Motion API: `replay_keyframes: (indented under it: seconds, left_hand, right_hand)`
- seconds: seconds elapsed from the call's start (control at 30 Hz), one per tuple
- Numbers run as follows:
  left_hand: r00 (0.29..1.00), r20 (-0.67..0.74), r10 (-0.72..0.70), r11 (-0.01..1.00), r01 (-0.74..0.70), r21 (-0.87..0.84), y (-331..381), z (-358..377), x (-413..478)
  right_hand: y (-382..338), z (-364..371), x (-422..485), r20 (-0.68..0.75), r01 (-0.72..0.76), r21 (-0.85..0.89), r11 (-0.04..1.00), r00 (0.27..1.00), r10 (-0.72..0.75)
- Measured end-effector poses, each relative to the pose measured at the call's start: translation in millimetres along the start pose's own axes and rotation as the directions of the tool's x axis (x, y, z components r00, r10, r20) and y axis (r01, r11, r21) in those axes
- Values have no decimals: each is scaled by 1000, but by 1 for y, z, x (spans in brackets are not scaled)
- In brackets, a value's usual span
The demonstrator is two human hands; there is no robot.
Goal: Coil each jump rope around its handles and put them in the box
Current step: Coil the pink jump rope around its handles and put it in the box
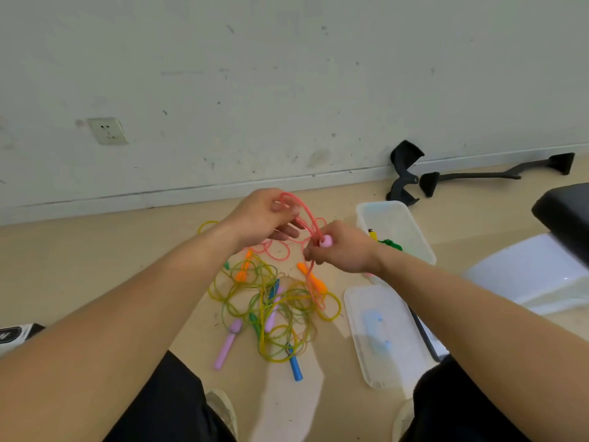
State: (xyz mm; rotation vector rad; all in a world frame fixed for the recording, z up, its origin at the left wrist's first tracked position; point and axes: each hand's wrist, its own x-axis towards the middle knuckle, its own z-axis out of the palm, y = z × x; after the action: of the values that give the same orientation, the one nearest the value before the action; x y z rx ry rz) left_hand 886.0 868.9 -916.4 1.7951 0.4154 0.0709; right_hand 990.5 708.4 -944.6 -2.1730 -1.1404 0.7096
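My right hand (pixel 342 248) grips the pink handles (pixel 325 242) of a pink jump rope. My left hand (pixel 266 215) pinches a loop of its pink cord (pixel 301 210) and holds it up above the floor; more pink cord trails down to the pile. Below lies a tangle of yellow-green cords (pixel 274 311) with orange handles (pixel 310 277), lilac handles (pixel 228 341) and blue handles (pixel 294 366). The clear plastic box (pixel 411 229) stands to the right and holds a coiled green rope (pixel 390 244).
The box's clear lid (pixel 382 336) lies on the floor at the right front. Black plastic chair parts (pixel 403 173) rest by the wall. A white object (pixel 526 269) and a black seat edge (pixel 564 212) are at the far right. My knees frame the bottom.
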Motion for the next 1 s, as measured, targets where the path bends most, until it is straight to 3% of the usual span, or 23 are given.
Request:
replay_keyframes:
  seconds: [0.07, 0.2, 0.27, 0.3, 0.37, 0.43, 0.53, 0.6, 0.73, 0.83, 1.0]
  left_hand:
    - [1000, 3, -28, 997, 28, 70, -16, -8, 4]
    - [926, 345, -152, 986, 121, 112, -47, 0, 13]
    - [880, 433, -195, 974, 122, 192, -55, 14, 17]
    - [871, 449, -198, 949, 56, 311, -61, 20, 22]
    - [880, 418, -226, 800, -77, 595, -69, 26, 28]
    - [912, 348, -217, 733, -83, 676, -74, 25, 31]
    - [949, 227, -219, 927, 130, 352, -63, 21, 33]
    - [964, 178, -198, 979, 185, 88, -47, 18, 34]
    - [978, 129, -164, 955, 190, -229, -26, 13, 38]
    - [985, 23, -173, 953, 173, -247, -26, 8, 40]
    - [971, -136, -197, 890, 119, -440, -28, -3, 39]
  right_hand:
    - [-4, -4, -1, -43, 32, 66, 997, 999, -30]
    - [-9, -12, -3, -147, 90, 328, 940, 988, -43]
    - [-7, -16, 0, -193, 101, 462, 881, 981, -11]
    - [-5, -20, 2, -215, 103, 508, 855, 976, 10]
    - [1, -31, 6, -281, 109, 556, 824, 958, 63]
    - [12, -43, 11, -347, 87, 559, 825, 928, 138]
    - [36, -56, 15, -360, -12, 553, 833, 898, 252]
    - [46, -53, 19, -233, -123, 548, 827, 927, 292]
    - [38, -14, 27, 105, -201, 453, 868, 979, 172]
    - [27, 5, 32, 121, -141, 389, 910, 987, 102]
    - [21, 8, 37, 99, -67, 355, 933, 995, 33]
